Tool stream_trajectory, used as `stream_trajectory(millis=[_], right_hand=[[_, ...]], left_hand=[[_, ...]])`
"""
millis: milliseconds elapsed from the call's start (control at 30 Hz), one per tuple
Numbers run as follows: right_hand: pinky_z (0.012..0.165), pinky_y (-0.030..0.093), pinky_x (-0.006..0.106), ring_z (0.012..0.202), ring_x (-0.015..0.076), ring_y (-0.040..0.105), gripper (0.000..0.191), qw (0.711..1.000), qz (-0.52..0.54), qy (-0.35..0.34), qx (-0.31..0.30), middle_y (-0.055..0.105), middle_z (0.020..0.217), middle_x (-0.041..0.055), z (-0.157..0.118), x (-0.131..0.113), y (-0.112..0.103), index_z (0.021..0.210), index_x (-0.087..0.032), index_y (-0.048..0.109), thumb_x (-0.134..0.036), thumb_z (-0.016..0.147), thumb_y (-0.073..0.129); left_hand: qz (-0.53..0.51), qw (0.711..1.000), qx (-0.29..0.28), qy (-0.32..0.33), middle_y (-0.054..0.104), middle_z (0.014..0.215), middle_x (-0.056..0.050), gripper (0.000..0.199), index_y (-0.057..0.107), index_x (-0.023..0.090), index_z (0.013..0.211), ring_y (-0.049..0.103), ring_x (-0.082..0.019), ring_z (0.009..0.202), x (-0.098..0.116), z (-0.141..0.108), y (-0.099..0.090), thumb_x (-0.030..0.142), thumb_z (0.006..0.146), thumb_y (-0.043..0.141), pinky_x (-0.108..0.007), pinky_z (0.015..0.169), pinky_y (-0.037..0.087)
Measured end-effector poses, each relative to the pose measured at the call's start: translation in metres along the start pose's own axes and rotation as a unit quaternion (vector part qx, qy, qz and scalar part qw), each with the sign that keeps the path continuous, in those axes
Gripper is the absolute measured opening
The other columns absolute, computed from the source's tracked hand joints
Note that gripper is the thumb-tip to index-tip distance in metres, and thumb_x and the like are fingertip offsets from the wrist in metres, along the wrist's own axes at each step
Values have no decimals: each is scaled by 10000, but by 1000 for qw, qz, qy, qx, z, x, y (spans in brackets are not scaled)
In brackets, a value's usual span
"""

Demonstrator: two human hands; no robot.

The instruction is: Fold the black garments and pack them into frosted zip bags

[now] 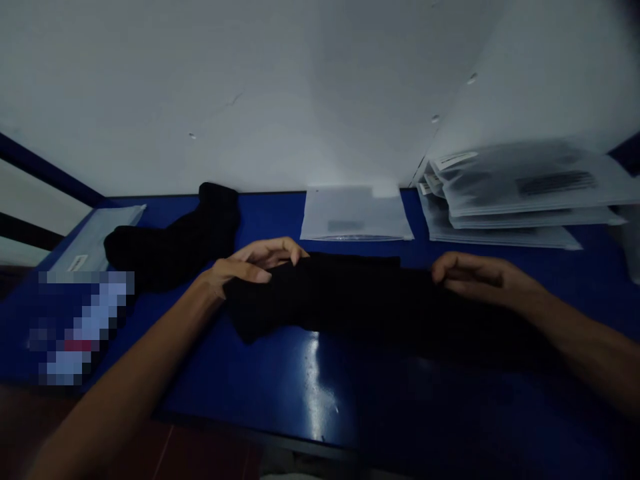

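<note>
Left grip (247, 267) half closed on one end of black cloth (330, 300), lying on blue worktop (250, 387); right grip (477, 277) loosely curled on other end. Risk: slipping, opened folds from uneven pull.

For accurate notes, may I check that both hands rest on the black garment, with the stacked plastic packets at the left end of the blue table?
The head view shows the stacked plastic packets at the right end of the blue table, not the left.
</note>
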State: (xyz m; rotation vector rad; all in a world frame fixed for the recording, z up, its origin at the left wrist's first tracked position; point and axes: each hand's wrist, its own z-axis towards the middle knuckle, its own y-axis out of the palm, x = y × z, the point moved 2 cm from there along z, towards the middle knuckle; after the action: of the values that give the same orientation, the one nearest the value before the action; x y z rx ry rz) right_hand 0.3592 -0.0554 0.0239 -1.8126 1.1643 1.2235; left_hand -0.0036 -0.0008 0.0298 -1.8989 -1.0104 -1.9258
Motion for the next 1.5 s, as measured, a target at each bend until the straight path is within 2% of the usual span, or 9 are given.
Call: stream_trajectory(millis=[200, 500, 600, 767, 900, 1000, 1200, 1400, 1500], right_hand=[[1172, 425, 522, 1399, 316, 524, 536, 989, -11, -117, 87, 671, 1387, -22, 6, 3, -12, 1298, -353, 695, -212, 807, 533], [1199, 366, 615, 1458, 351, 450, 552, 968, -149, -146, 141, 627, 1441, -53, 12, 8, -18, 1343, -448, 643, -267, 822, 645], [1057, 536, 568, 1324, 349, 586, 571, 968, -168, -124, 142, 668, 1365, 11, 16, 10, -23, 1390, -430, 606, -359, 833, 714], [1030, 560, 521, 1302, 339, 596, 520, 945, -249, -137, 159, 647, 1381, 15, 16, 9, -24, 1350, -411, 637, -471, 845, 743], [983, 582, 503, 1270, 326, 611, 475, 948, -268, -125, 117, 620, 1423, -6, 11, 6, -17, 1386, -451, 593, -583, 930, 629], [965, 573, 516, 1245, 326, 609, 503, 903, -376, -160, 130, 601, 1424, 23, 9, 9, -11, 1443, -431, 543, -606, 972, 542], [951, 542, 537, 1219, 344, 572, 517, 772, -567, -232, 167, 573, 1407, 136, 16, 23, -5, 1501, -247, 522, -467, 1060, 364], [1025, 456, 682, 1360, 472, 484, 475, 669, -657, -294, 188, 571, 1461, 172, 14, 19, -4, 1478, -210, 552, -318, 1034, 421], [1159, 390, 638, 1478, 396, 402, 547, 655, -641, -371, 150, 533, 1522, 156, 7, 16, 7, 1559, -223, 433, -215, 1013, 458]], left_hand=[[29, 991, 120, 50, 641, 1264, -95, 391, 652, 209, 1066, 655, -199, 998, -2, 0, -23, 196, 700, 789, -311, 877, 521], [261, 952, 151, 46, 627, 1299, -127, 307, 652, 186, 1072, 664, -234, 1095, -3, 6, -20, 296, 817, 782, -361, 909, 543], [423, 877, 200, 111, 649, 1221, -100, 62, 678, 173, 921, 656, -214, 1085, 0, 7, -19, 203, 876, 647, -377, 951, 536], [663, 685, 224, 201, 691, 1207, -59, 327, 767, 210, 867, 622, -223, 1155, -1, 7, -15, 72, 904, 473, -420, 1030, 513], [678, 628, 289, 251, 705, 1249, -72, 361, 760, 206, 1056, 621, -245, 1198, -1, 1, -2, 104, 948, 431, -467, 1073, 497], [704, 588, 274, 289, 688, 1285, -103, 344, 701, 183, 1236, 620, -272, 1231, -2, 0, 18, 202, 977, 476, -527, 1166, 429], [800, 583, 95, 105, 376, 1653, -112, 542, 378, 223, 1601, 298, -322, 1560, -17, 14, 29, 364, 1080, 418, -564, 1290, 218], [767, 638, 58, 29, 135, 1736, -42, 637, 239, 320, 1647, 98, -357, 1606, -20, 11, 14, 524, 1071, 419, -610, 1296, 92], [767, 639, 47, 21, 114, 1738, -41, 642, 233, 336, 1646, 75, -366, 1607, -21, 9, 21, 530, 1065, 425, -633, 1289, 65]])
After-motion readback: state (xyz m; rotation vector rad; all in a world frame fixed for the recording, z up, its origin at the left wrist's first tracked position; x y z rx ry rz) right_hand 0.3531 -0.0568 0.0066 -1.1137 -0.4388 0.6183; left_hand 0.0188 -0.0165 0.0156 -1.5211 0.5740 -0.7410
